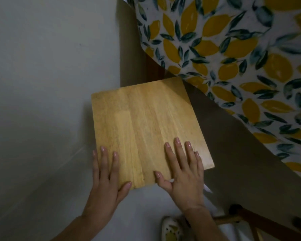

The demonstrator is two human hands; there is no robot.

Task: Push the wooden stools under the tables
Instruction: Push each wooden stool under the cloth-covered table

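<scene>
One wooden stool (146,131) is in view, and by the look of it almost all of its square seat sits outside the table (241,54), only the far corner reaching the lemon-print cloth's edge, so the push seems barely begun. The left hand (106,178) and right hand (182,171) lie flat, fingers straight, on the seat's near edge; the seat is pale, jointed planks, smooth and bare.

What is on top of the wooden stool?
Two hands lie flat on the wooden stool: the left hand at its near left corner, the right hand nearer the right. The lemon tablecloth overhangs its far corner. The stool's legs are hidden underneath.
</scene>
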